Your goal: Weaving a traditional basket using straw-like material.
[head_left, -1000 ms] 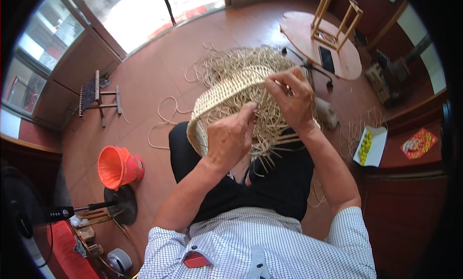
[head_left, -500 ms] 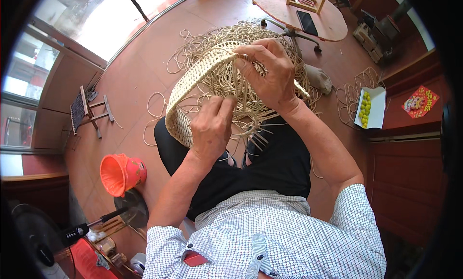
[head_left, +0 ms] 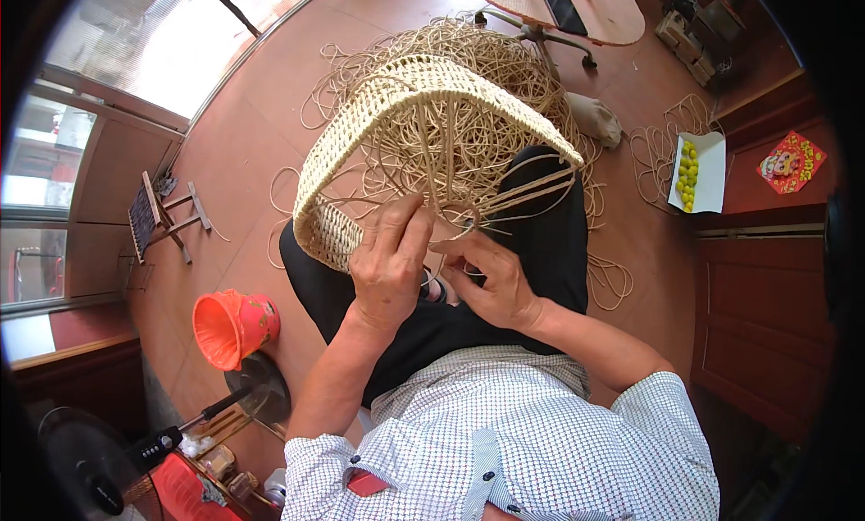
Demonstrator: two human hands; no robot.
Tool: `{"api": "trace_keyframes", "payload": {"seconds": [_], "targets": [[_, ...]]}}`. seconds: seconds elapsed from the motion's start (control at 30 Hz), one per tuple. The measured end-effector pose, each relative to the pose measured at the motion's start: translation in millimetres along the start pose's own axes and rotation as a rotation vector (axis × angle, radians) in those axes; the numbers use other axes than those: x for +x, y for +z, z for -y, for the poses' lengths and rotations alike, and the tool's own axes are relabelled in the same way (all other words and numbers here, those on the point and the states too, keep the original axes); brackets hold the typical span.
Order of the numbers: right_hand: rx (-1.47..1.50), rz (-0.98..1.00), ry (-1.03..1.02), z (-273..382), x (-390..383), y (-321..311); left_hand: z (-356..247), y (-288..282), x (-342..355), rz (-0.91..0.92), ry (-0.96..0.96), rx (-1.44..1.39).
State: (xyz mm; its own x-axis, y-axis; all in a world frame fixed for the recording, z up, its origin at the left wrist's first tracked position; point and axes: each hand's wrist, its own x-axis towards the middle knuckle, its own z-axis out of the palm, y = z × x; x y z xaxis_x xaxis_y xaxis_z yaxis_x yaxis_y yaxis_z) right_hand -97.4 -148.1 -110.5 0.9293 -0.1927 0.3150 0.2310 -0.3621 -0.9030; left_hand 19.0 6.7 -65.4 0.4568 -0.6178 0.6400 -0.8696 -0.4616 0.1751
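Observation:
A half-woven pale rattan basket [head_left: 378, 133] rests on my lap, its woven band arching over loose upright strands. My left hand [head_left: 389, 267] grips the strands at the basket's near edge, fingers curled round them. Just to its right, touching it, my right hand [head_left: 491, 282] pinches a thin rattan strand [head_left: 532, 189] that runs up toward the rim. A tangle of loose rattan cane [head_left: 505, 57] lies on the floor beyond the basket.
An orange plastic bucket [head_left: 230, 327] lies tipped at my lower left, by a fan [head_left: 86, 471] and small tools. A folding wooden stool [head_left: 162, 216] stands left. A round table [head_left: 586, 7] with a phone is ahead; a white box of yellow fruit [head_left: 696, 171] sits right.
My right hand came down from the basket's top rim to its near edge beside my left hand. The basket tilted, showing more of its open inside.

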Motion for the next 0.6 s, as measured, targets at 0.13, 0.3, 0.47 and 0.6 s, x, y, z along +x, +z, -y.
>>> {"api": "trace_keyframes", "payload": {"seconds": [0.13, 0.3, 0.47, 0.6], "targets": [[0.204, 0.008, 0.232, 0.4, -4.3, 4.8, -2.6, -4.4, -0.3, 0.031, -0.009, -0.019], [1.284, -0.021, 0.817, 7.0, 15.7, 4.3, 3.5, -3.7, 1.7, 0.094, 0.031, 0.020], [1.737, 0.024, 0.805, -7.5, 31.3, 13.2, -4.1, -10.5, 10.1, 0.159, -0.048, -0.031], [2.034, 0.110, 0.679, -27.7, 46.4, 29.1, -2.5, -12.5, 14.3, 0.175, -0.047, -0.034]]}}
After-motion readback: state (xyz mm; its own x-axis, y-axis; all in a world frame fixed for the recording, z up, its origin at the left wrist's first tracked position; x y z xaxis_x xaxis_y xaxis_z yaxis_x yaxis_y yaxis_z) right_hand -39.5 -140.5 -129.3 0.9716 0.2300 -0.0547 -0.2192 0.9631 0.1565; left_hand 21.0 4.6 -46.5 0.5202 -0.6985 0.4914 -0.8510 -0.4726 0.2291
